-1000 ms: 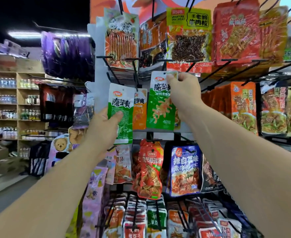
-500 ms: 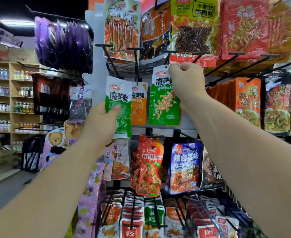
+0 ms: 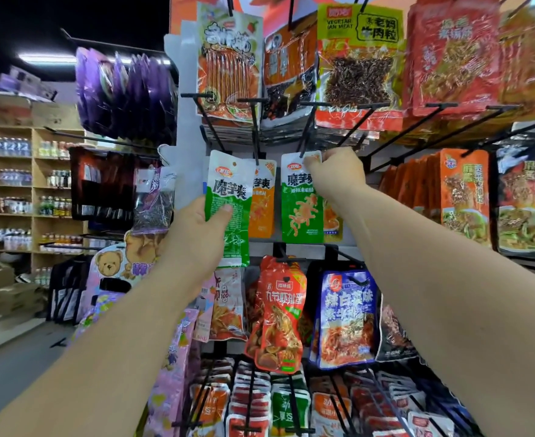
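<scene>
both hands' fingers pinch: left hand (image 3: 196, 234) grips one green packet (image 3: 229, 212), right hand (image 3: 334, 175) another's (image 3: 300, 209) top.

Left arm: bare, stretched from near left up toward far centre.
Left hand (image 3: 196, 234): grips green packet (image 3: 229, 212), thumb across its front.
Right arm: bare, raised from near right.
Right hand (image 3: 335, 175): higher, fingers curled, pinching the top of the second green packet (image 3: 300, 212).

green packets (image 3: 228, 190) (image 3: 300, 212): 2 | hands (image 3: 193, 238) (image 3: 335, 175): 2 | blue packet (image 3: 345, 316): 1
</scene>
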A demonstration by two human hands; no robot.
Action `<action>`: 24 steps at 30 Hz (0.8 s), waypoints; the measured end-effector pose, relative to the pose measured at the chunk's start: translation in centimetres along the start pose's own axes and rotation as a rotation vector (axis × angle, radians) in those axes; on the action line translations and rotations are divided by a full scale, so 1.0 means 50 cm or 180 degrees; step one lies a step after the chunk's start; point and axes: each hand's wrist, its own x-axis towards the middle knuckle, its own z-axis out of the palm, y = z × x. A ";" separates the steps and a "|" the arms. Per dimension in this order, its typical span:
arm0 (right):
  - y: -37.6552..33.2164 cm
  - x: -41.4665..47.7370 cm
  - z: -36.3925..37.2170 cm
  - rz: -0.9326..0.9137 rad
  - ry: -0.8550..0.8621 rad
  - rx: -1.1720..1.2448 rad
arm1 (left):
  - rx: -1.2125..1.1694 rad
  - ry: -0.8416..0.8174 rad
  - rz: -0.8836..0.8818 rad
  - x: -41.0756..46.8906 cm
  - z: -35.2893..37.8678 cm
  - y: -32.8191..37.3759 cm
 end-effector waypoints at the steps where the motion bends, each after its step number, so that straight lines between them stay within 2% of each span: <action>1: 0.005 0.003 0.002 -0.0024 -0.0009 -0.0129 | -0.0002 -0.0002 0.0003 0.000 0.001 -0.001; 5: 0.028 -0.029 -0.010 -0.0534 0.0268 -0.0694 | 0.0011 -0.0014 0.0015 0.000 0.001 -0.003; 8: 0.047 -0.074 -0.024 -0.1585 0.0505 -0.1311 | 0.0022 -0.0051 0.0062 -0.001 -0.001 -0.003; 10: 0.054 -0.090 -0.025 -0.2167 0.0116 -0.2011 | 0.0027 -0.0074 0.0105 -0.002 0.000 -0.001; 11: 0.056 -0.090 -0.023 -0.2242 -0.0180 -0.2450 | 0.0016 -0.0086 0.0126 -0.004 0.002 0.000; 13: 0.058 -0.081 -0.017 -0.2131 -0.0581 -0.3092 | -0.0013 -0.0098 0.0166 -0.006 0.004 0.002; 15: 0.059 -0.065 -0.007 -0.2006 -0.0678 -0.3335 | -0.0016 -0.0115 0.0211 -0.006 0.005 0.000; 24: 0.058 -0.026 0.046 -0.1523 -0.1049 -0.3580 | 0.0004 -0.0186 0.0246 -0.004 0.005 -0.001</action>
